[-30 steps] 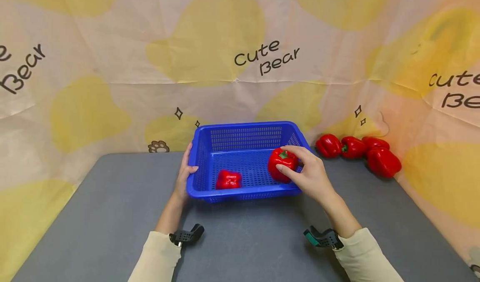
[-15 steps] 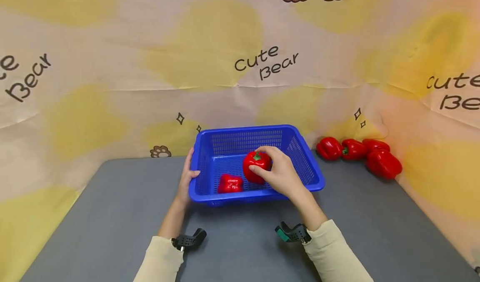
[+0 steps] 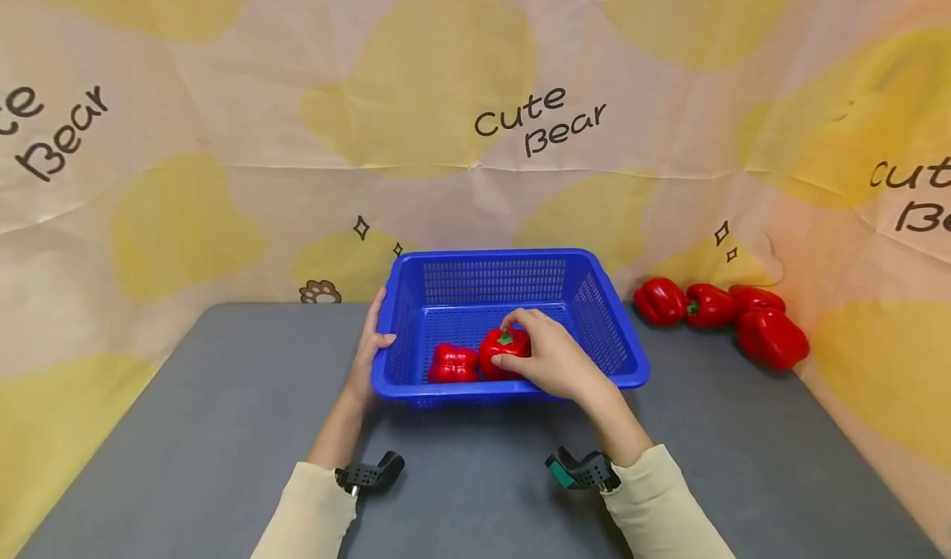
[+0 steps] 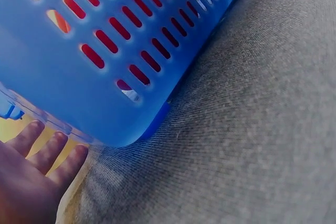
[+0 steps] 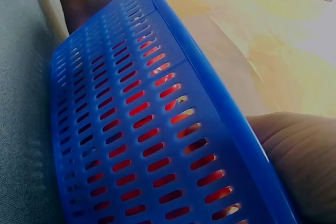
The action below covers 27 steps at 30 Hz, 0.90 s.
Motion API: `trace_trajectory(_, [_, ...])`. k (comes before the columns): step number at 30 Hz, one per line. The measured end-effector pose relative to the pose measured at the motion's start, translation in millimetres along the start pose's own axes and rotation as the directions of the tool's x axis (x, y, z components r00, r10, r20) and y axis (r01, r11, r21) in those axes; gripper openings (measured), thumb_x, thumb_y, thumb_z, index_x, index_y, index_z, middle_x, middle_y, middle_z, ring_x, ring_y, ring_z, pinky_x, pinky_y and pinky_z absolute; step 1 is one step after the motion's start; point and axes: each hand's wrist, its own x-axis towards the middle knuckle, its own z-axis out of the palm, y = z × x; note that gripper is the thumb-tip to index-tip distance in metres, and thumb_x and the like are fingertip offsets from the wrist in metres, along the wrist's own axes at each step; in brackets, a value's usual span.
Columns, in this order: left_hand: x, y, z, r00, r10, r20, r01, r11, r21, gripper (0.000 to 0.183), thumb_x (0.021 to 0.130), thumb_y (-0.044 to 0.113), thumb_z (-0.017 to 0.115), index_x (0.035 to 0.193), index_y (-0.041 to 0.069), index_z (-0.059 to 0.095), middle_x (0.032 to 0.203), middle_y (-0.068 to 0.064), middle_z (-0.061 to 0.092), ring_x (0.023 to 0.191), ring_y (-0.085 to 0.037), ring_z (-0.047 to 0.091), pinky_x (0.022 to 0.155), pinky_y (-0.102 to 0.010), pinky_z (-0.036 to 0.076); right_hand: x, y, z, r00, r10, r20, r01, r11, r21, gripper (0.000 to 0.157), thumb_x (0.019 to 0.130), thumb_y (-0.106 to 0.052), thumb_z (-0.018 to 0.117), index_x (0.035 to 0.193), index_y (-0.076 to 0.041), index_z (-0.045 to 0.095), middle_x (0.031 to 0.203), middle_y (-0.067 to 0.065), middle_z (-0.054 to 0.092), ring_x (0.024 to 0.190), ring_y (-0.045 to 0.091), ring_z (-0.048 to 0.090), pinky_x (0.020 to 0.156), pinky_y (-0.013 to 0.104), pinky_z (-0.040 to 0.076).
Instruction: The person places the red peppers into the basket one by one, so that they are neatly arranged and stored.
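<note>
In the head view my right hand reaches over the front rim of a blue plastic basket, thumb and fingertips on either side of a red bell pepper with a green stem. That pepper sits low inside, right beside another red bell pepper. My left hand holds the basket's left side, thumb over the rim and fingers along the outer wall. The left wrist view has the left fingers at the basket's corner. Seen from the right wrist, the slotted wall hides most of the peppers.
Several more red bell peppers lie in a group at the back right of the grey table. Behind the basket hangs a printed cloth, which also covers the sides. Both wrists wear dark camera straps.
My right hand has carried its pepper leftward from the basket's right end and lowered it beside the other one. The left hand keeps its place on the basket.
</note>
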Motion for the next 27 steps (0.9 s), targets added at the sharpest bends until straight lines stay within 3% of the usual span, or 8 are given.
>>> trace_trajectory(13, [0.1, -1.0, -2.5, 1.000, 0.000, -0.013, 0.000, 1.000, -0.008, 0.082, 0.089, 0.008, 0.029, 0.164, 0.021, -0.003, 0.171, -0.013, 0.003, 0.147, -0.040, 0.023, 0.102, -0.028, 0.051, 4.5, -2.9, -1.0, 0.998, 0.041, 0.050, -0.041, 0.999, -0.016, 0.036, 0.088, -0.031, 0.076, 0.118, -0.014, 0.063, 0.101, 0.003, 0.069, 0.091, 0.018, 0.059, 0.077, 0.032, 0.052])
trace_trajectory(27, [0.0, 3.2, 2.1, 1.000, -0.005, -0.007, 0.005, 1.000, -0.005, 0.082, 0.089, 0.007, 0.029, 0.164, 0.018, -0.002, 0.171, -0.012, 0.002, 0.153, -0.043, 0.016, 0.104, -0.029, 0.050, 3.8, -2.1, -1.8, 0.984, 0.175, 0.018, -0.174, 0.983, -0.054, 0.044, 0.091, -0.038, 0.070, 0.127, -0.012, 0.064, 0.118, 0.009, 0.070, 0.107, 0.026, 0.064, 0.091, 0.045, 0.054])
